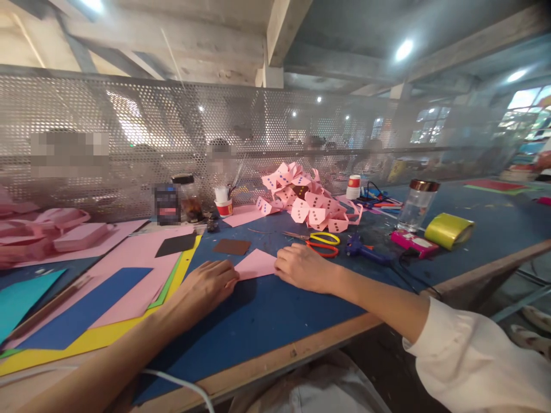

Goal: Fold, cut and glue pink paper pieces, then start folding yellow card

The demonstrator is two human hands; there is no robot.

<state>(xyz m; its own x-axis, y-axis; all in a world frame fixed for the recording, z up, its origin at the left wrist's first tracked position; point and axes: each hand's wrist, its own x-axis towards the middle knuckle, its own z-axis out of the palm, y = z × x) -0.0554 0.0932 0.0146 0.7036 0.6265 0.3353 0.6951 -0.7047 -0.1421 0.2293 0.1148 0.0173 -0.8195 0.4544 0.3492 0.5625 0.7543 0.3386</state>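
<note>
A folded pink paper (257, 264) with a raised point lies on the blue tabletop between my hands. My left hand (212, 282) has its fingers closed on the paper's left corner. At the right corner, my right hand (303, 267) grips the same sheet with curled fingers. Behind the paper lies a small brown card (231, 246). Scissors with yellow and red handles (322, 243) rest just beyond my right hand, and a blue glue gun (368, 251) is to their right.
Coloured sheets, with a blue strip (92, 307) on top, cover the left side. A heap of pink paper pieces (307, 198) stands at the back before a perforated metal screen (241, 126). A glass bottle (416, 206) and yellow roll (449, 230) stand right.
</note>
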